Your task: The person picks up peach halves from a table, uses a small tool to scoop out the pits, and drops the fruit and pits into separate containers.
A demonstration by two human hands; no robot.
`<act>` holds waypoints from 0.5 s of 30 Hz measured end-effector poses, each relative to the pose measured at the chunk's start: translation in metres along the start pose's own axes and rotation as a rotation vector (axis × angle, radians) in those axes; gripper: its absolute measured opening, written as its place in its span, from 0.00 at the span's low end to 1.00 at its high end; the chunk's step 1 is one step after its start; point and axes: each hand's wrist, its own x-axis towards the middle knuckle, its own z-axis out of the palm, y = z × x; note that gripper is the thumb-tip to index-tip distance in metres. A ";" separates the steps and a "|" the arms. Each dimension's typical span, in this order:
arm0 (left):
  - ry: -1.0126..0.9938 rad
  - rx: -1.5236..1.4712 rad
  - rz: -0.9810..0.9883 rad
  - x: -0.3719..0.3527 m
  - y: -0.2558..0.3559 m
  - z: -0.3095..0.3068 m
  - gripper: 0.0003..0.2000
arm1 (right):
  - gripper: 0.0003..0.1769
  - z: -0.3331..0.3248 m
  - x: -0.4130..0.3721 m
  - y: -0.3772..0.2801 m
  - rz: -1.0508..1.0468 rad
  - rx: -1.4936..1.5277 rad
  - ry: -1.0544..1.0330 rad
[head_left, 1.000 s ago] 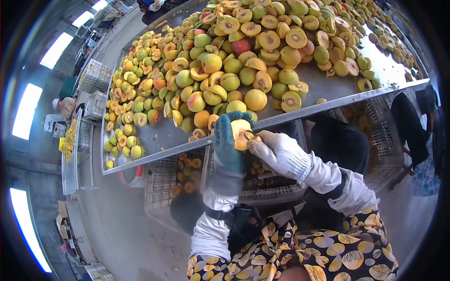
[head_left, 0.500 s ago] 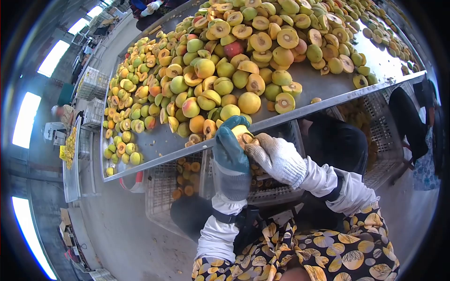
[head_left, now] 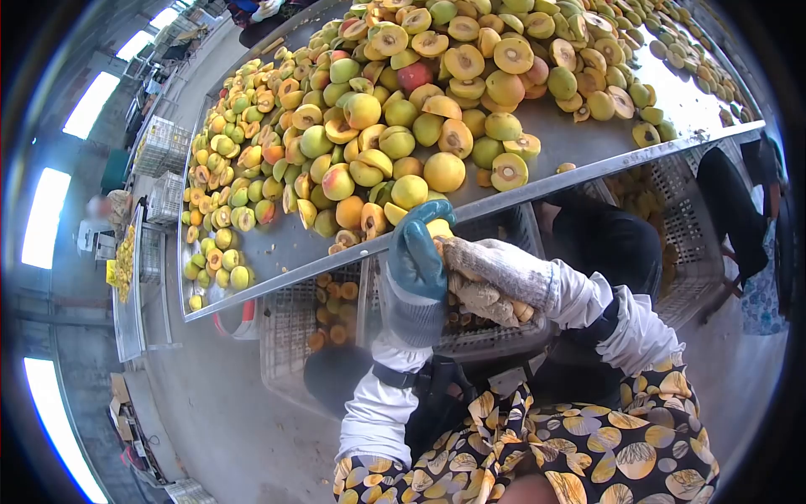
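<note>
My left hand (head_left: 417,260), in a teal-coated glove, is closed round a yellow fruit piece (head_left: 439,228) just over the table's near metal edge. My right hand (head_left: 495,281), in a dirty white knit glove, is turned with its fingers curled and meets the fruit at the left fingertips. A small brown-orange rounded thing (head_left: 522,312) sticks out low in that fist; what it is I cannot make out. Just beyond the hands lies a big heap of whole and halved yellow-green fruits (head_left: 409,191), some showing brown stones or hollows.
The metal table (head_left: 277,256) slopes across the view. Below its rim stand plastic crates (head_left: 290,353) with cut fruit pieces inside. Another person's gloved hand (head_left: 267,10) shows at the top. At the left are stacked white crates (head_left: 161,144) and a second fruit table (head_left: 126,315).
My right hand has rotated, bringing its curled fingers and the brown-orange thing into view below. My left hand stays round the fruit, which is now more covered. The view has shifted slightly.
</note>
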 end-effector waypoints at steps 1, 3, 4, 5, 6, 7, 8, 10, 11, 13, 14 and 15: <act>-0.038 0.019 0.025 0.002 0.001 -0.006 0.20 | 0.30 -0.001 0.000 -0.001 0.014 0.004 -0.025; -0.085 0.030 0.074 0.005 0.000 -0.010 0.18 | 0.30 -0.003 0.000 -0.002 0.006 -0.013 -0.048; -0.095 0.024 0.092 0.005 -0.004 -0.012 0.17 | 0.31 -0.004 0.001 0.000 -0.011 -0.031 -0.047; -0.105 0.018 0.112 0.004 -0.005 -0.014 0.16 | 0.31 -0.002 0.002 -0.001 -0.029 -0.049 -0.047; -0.092 0.069 0.125 0.004 -0.004 -0.017 0.15 | 0.31 0.005 -0.005 -0.012 0.029 -0.273 -0.017; -0.075 0.112 0.214 0.004 -0.009 -0.019 0.14 | 0.32 0.009 -0.002 -0.008 -0.035 -0.378 0.063; -0.062 0.158 0.301 0.006 -0.013 -0.020 0.14 | 0.32 0.010 0.000 -0.008 0.003 -0.334 0.034; -0.102 0.240 0.471 0.010 -0.018 -0.029 0.12 | 0.31 -0.001 0.011 0.001 0.112 -0.018 -0.154; -0.125 0.207 0.400 0.007 -0.018 -0.031 0.13 | 0.30 -0.005 0.019 0.006 0.183 0.253 -0.309; -0.161 0.140 0.274 0.006 -0.017 -0.033 0.14 | 0.29 -0.010 0.019 0.008 0.170 0.086 -0.235; -0.157 -0.035 0.111 0.002 -0.011 -0.030 0.20 | 0.30 0.000 0.013 0.002 0.133 -0.085 -0.152; -0.146 -0.069 0.034 -0.002 -0.008 -0.030 0.22 | 0.30 0.008 0.010 -0.003 0.094 -0.254 -0.069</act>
